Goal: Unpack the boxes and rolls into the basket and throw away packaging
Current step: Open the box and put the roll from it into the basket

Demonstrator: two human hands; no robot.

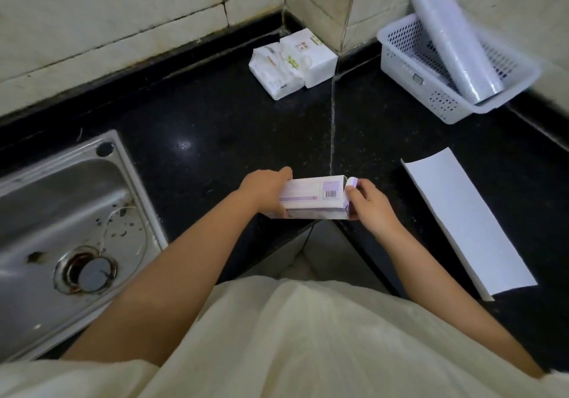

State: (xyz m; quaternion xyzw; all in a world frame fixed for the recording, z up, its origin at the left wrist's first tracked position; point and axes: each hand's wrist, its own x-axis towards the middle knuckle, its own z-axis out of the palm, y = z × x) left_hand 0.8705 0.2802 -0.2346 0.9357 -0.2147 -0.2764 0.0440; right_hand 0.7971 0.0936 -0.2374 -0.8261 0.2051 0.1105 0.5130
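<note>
A long white and purple box with a barcode is held level above the front edge of the black counter. My left hand grips its left end. My right hand holds the right end, fingers on the opened end flap. A white perforated basket stands at the back right with two plastic-wrapped rolls leaning in it. Two white soft packs lie in the back corner against the tiled wall.
A flattened white box lies on the counter at the right. A steel sink with a drain fills the left. Tiled walls close the back, with a pillar corner between the packs and the basket.
</note>
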